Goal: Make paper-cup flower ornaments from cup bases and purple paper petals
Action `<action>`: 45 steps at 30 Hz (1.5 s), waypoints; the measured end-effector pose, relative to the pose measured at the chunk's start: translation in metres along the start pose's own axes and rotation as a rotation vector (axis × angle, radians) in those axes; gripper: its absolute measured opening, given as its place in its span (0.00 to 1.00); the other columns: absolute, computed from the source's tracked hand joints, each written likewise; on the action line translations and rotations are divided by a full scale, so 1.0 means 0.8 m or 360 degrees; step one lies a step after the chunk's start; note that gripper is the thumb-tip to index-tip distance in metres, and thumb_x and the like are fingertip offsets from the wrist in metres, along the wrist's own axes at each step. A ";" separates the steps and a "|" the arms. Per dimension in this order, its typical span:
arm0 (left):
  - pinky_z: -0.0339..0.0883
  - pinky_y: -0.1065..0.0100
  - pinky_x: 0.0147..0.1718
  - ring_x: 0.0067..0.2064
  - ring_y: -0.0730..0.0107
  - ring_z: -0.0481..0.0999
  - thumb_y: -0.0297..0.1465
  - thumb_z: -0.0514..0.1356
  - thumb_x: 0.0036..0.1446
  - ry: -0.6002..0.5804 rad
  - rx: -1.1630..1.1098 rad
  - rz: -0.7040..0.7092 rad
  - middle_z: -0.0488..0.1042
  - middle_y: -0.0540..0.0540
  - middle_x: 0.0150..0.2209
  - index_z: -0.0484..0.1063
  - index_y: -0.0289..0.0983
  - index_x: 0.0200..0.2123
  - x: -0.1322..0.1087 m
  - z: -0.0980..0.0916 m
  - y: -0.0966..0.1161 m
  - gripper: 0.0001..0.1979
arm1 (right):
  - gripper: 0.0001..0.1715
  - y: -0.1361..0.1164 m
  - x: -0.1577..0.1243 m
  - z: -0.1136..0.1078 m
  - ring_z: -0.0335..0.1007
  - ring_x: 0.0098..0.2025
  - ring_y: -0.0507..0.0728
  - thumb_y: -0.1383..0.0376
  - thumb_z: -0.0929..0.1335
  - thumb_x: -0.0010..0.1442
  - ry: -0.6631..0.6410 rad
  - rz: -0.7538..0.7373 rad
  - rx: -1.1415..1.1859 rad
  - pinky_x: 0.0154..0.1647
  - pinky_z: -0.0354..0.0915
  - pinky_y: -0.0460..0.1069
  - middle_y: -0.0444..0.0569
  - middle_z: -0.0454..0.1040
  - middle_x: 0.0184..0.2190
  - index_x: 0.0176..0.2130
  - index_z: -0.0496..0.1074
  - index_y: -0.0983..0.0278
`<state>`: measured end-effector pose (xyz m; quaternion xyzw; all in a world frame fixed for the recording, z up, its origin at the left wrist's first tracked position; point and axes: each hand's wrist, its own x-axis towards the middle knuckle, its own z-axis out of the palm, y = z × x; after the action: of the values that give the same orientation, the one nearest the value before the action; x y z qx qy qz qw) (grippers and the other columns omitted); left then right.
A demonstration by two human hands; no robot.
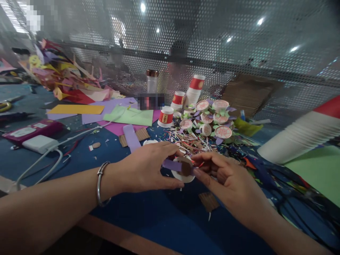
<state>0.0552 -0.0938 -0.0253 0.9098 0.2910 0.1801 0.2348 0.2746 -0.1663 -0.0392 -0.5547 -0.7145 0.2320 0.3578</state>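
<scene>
Between my hands is a small white paper cup piece point(189, 179) with a round brown cardboard disc point(186, 169) on it. A purple paper strip point(171, 165) lies across the piece, reaching toward the left palm. My left hand point(146, 166) curves around the piece's left side, fingers above and thumb along the lower edge. On the right edge, my right hand point(228, 177) pinches the small purple end with thumb and index finger. A scrap of corrugated cardboard point(208, 201) lies just below. Another purple strip point(131, 137) rests on cardboard beyond my left hand.
Decorated cup bottoms point(205, 117) with paper tabs are piled behind shredded scraps point(193, 140). Red-and-white paper cups point(166, 117) stand nearby; a larger cup stack point(300, 129) lies at right. Coloured sheets point(130, 115), a white charger with cable point(41, 143) and black cables point(294, 209) flank the work area.
</scene>
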 end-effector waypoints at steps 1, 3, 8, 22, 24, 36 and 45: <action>0.66 0.64 0.40 0.43 0.61 0.75 0.41 0.70 0.51 0.0007 -0.0006 0.0002 0.77 0.48 0.43 0.73 0.42 0.47 0.000 -0.002 -0.001 0.21 | 0.11 0.000 0.000 -0.001 0.77 0.39 0.56 0.59 0.68 0.65 0.0020 -0.0004 -0.0014 0.39 0.73 0.51 0.49 0.80 0.41 0.46 0.74 0.59; 0.65 0.65 0.39 0.42 0.62 0.75 0.41 0.69 0.52 0.0048 -0.0014 0.0014 0.77 0.48 0.42 0.74 0.41 0.45 0.001 -0.008 -0.003 0.19 | 0.11 0.001 0.001 -0.005 0.77 0.38 0.57 0.57 0.68 0.65 0.0100 -0.0021 -0.0082 0.39 0.73 0.52 0.50 0.79 0.40 0.46 0.74 0.59; 0.65 0.66 0.36 0.40 0.64 0.75 0.44 0.68 0.53 0.0292 -0.0016 -0.0071 0.78 0.48 0.42 0.75 0.41 0.45 0.003 -0.039 -0.021 0.20 | 0.12 0.000 0.019 -0.017 0.77 0.36 0.59 0.56 0.69 0.64 0.0199 0.0066 -0.0251 0.35 0.71 0.53 0.50 0.80 0.38 0.43 0.76 0.60; 0.67 0.65 0.35 0.37 0.65 0.75 0.44 0.68 0.52 0.0639 0.0013 -0.0264 0.79 0.45 0.42 0.75 0.38 0.45 0.008 -0.064 -0.066 0.21 | 0.08 -0.044 0.117 0.086 0.72 0.46 0.62 0.69 0.67 0.64 -0.0458 -0.0652 -0.1064 0.44 0.67 0.54 0.60 0.76 0.47 0.42 0.76 0.66; 0.66 0.65 0.34 0.37 0.66 0.74 0.43 0.68 0.51 0.0654 0.0016 -0.0274 0.79 0.46 0.41 0.75 0.38 0.45 0.009 -0.065 -0.068 0.21 | 0.08 -0.047 0.120 0.090 0.72 0.45 0.62 0.71 0.65 0.65 -0.0478 -0.0661 -0.1101 0.44 0.67 0.55 0.58 0.77 0.44 0.41 0.75 0.66; 0.63 0.66 0.33 0.36 0.67 0.71 0.43 0.68 0.51 0.0686 -0.0017 -0.0324 0.76 0.46 0.39 0.74 0.37 0.44 0.012 -0.063 -0.072 0.20 | 0.11 -0.044 0.117 0.082 0.70 0.46 0.64 0.73 0.64 0.64 -0.0497 -0.0776 -0.1269 0.47 0.66 0.56 0.60 0.75 0.45 0.44 0.74 0.69; 0.63 0.64 0.35 0.36 0.66 0.72 0.47 0.68 0.50 0.0725 0.0022 -0.0413 0.76 0.46 0.40 0.73 0.38 0.45 0.014 -0.065 -0.075 0.24 | 0.10 -0.033 0.122 0.079 0.70 0.44 0.62 0.76 0.64 0.63 -0.0542 -0.0844 -0.1181 0.47 0.65 0.56 0.60 0.74 0.43 0.42 0.74 0.69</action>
<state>0.0129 -0.0272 -0.0122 0.8024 0.4518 0.3468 0.1781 0.1970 -0.0756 -0.0354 -0.3977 -0.9141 -0.0501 0.0605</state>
